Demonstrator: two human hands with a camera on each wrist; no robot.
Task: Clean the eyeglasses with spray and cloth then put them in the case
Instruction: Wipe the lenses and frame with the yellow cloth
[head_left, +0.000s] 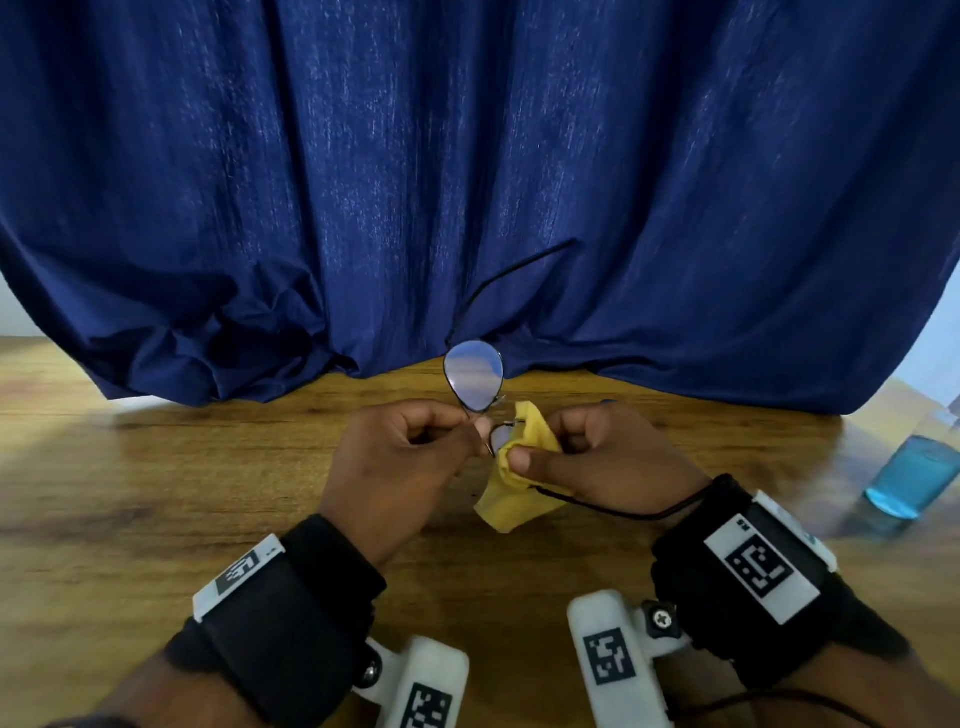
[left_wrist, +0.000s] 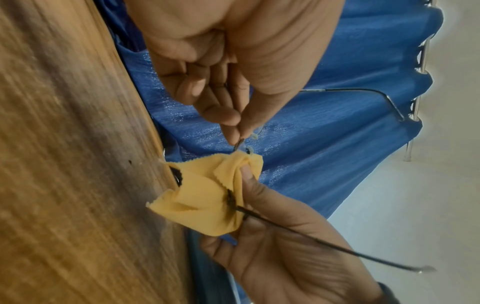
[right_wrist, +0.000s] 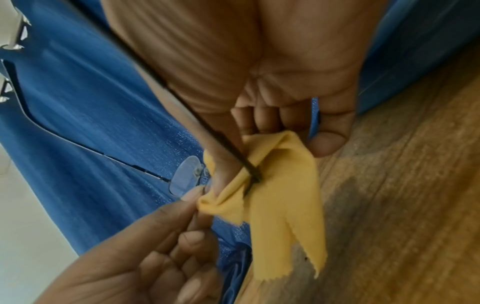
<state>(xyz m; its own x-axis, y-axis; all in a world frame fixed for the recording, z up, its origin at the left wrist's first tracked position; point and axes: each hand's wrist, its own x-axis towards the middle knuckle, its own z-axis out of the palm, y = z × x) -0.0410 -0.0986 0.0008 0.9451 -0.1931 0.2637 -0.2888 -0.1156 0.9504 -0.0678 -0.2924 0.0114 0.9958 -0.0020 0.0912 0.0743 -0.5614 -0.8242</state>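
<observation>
Yellow cloth (head_left: 514, 470) pinched by right hand (head_left: 597, 457) on eyeglasses (head_left: 474, 375); left hand (head_left: 400, 457) pinches frame; only head view shows spray bottle (head_left: 914, 475).

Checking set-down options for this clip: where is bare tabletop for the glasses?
Bare wood lies left of the left hand, up to the blue curtain, and between the right hand and the spray bottle. The middle is crowded: eyeglasses, yellow cloth, both wrists.

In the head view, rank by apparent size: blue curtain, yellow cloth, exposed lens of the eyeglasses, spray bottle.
1. blue curtain
2. spray bottle, cut off by the frame edge
3. yellow cloth, partly hidden by the right hand
4. exposed lens

Bottle versus cloth is uncertain.
</observation>
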